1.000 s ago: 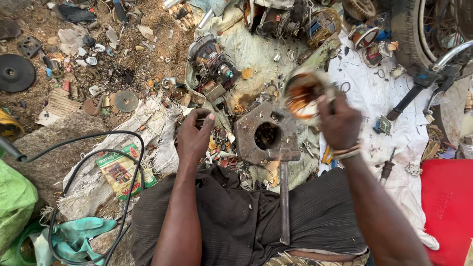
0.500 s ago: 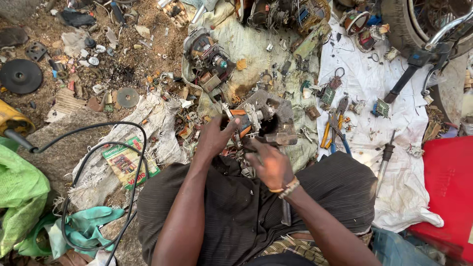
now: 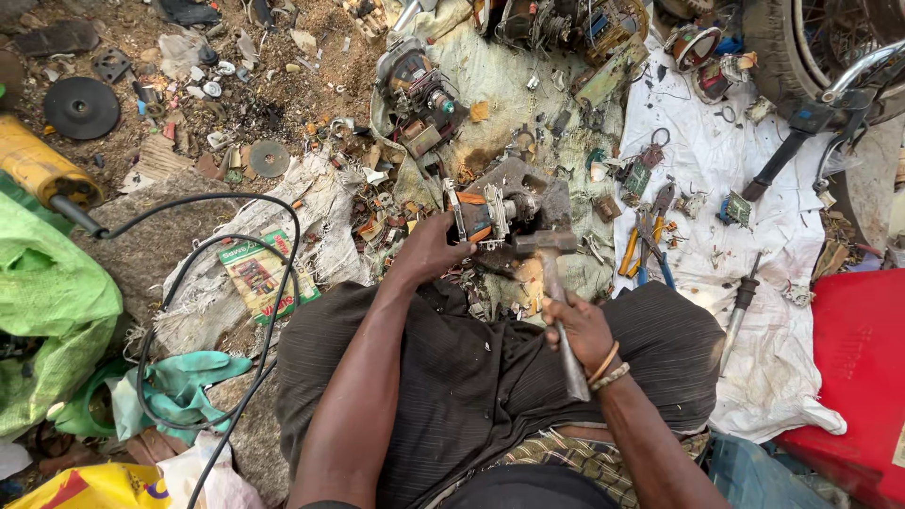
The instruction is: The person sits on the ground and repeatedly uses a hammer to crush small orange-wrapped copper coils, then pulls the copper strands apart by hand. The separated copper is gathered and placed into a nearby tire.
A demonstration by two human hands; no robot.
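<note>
The left hand [image 3: 429, 250] is clenched on a small motor part [image 3: 485, 215], steadying it on the metal block [image 3: 528, 184] just beyond the fingertips. The right hand [image 3: 580, 325] grips a hammer [image 3: 545, 247], its head beside the part: a striking step, judged. No containers show; pliers [image 3: 646, 247] lie loose on white cloth [image 3: 754, 283], rightward.

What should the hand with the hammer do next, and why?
Probably a short, careful tap downward. The right hand holds the hammer with its head just over the metal part, while the left hand steadies that part close by.
</note>
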